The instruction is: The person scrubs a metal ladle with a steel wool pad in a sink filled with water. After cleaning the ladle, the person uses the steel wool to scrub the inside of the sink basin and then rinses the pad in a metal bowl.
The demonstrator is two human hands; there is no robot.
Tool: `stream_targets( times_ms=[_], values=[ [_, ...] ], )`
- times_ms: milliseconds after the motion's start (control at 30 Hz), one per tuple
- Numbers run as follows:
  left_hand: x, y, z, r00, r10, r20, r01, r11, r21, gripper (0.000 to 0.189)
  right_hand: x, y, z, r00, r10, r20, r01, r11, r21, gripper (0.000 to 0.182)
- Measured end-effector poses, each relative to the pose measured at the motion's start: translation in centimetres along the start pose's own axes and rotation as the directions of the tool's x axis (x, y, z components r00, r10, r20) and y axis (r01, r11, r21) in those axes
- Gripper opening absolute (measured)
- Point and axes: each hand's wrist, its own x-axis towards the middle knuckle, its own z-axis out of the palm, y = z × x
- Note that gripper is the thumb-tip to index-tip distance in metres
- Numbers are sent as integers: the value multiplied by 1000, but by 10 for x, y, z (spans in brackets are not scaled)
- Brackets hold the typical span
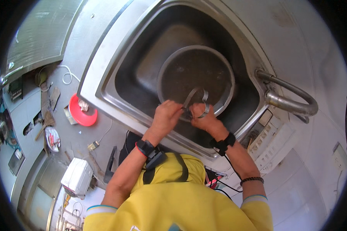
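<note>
A round metal basin (196,66) stands in a stainless steel sink (153,55) in front of me. Over its near rim, my left hand (167,114) pinches the end of a curved, thin metal strip (190,95), with the fingers closed on it. My right hand (204,117) is just beside it, its fingers curled around part of the same looped thing; a shiny band (205,111) shows across these fingers. Whether the bands are one piece or several, I cannot tell. The fingertips of both hands nearly meet, and what lies between them is partly hidden.
A curved metal faucet (292,105) rises at the sink's right edge. A white plastic rack (269,141) stands right of the sink. On the floor to the left are a red plastic basin (84,119), a plastic bag (52,139) and a white box-shaped container (76,176).
</note>
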Motion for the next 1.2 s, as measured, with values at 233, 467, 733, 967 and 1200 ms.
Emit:
stream_targets(
  times_ms=[233,467,733,967,1200],
  values=[
    [1,2,-1,989,-59,-139,61,998,8,13,15,20,0,877,352,-326,-323,936,141,22],
    [-2,2,3,961,-107,-256,133,987,88,10,15,30,-12,843,494,212,-491,548,677,33],
    [-2,1,14,959,-112,-260,184,944,272,10,-26,-34,-57,898,439,7,171,-366,915,40],
    [1,-1,7,983,-183,-3,178,957,227,30,2,-28,-37,874,426,-235,144,236,961,41],
    [41,29,-45,991,-42,126,88,916,-392,53,17,-23,-107,998,-37,-56,68,561,825,35]
  ],
)
